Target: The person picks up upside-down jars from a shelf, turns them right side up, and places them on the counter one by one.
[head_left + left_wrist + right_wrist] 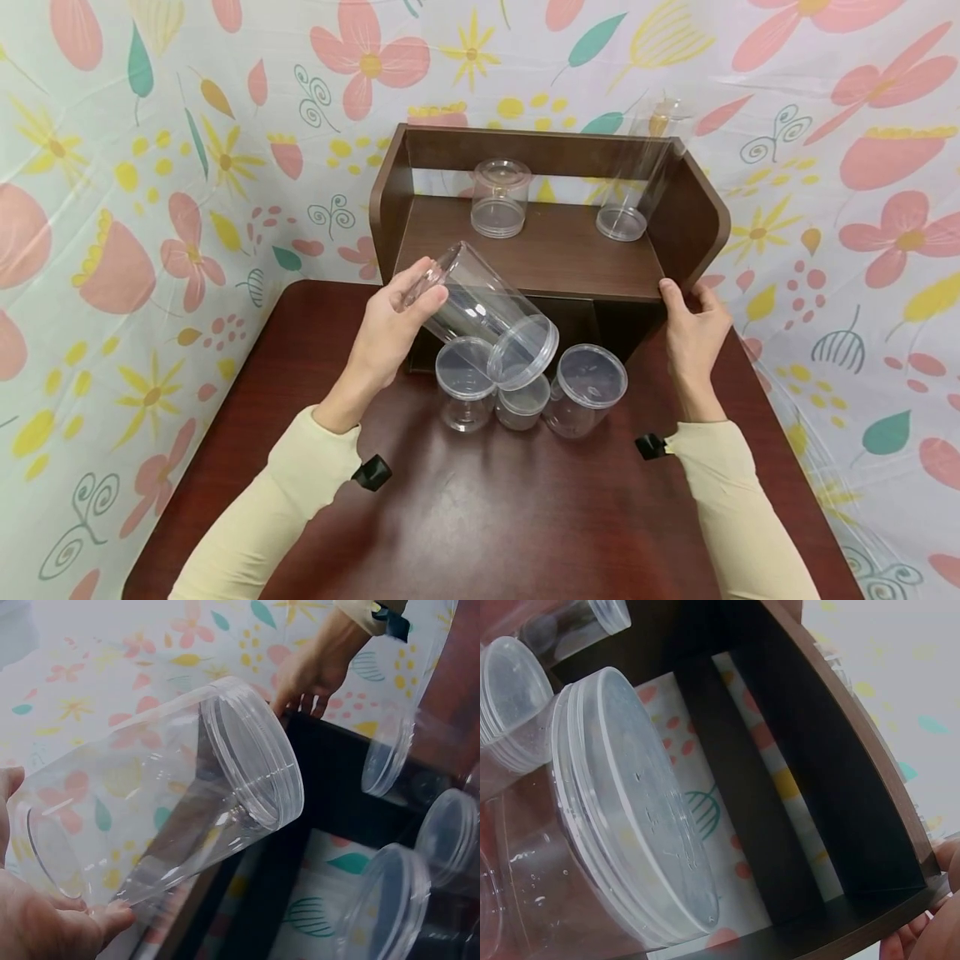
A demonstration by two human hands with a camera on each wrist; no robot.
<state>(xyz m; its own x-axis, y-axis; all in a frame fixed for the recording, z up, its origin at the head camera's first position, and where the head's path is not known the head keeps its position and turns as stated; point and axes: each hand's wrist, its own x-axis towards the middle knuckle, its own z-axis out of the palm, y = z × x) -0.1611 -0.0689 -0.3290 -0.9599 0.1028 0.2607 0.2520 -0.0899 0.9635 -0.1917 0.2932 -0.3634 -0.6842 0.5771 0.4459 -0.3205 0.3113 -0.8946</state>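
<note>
My left hand (386, 321) grips a large clear plastic jar (480, 300) by its base end. The jar is tilted, its screw lid (523, 352) pointing down to the right, above the smaller jars. With thumb and fingers my right hand (693, 325) holds the front right corner of a dark brown shelf unit (525, 258). In the left wrist view the held jar (165, 787) spans the middle, with the left hand (52, 915) at its base. The right wrist view shows the right hand (930, 922) at the shelf's corner.
Three lidded clear jars stand before the shelf: a left one (465, 375), a small middle one (522, 402) and a right one (588, 387). On the upper board are a short jar (499, 200) and a tall cylinder (626, 200). A reddish-brown table (480, 533) lies beneath.
</note>
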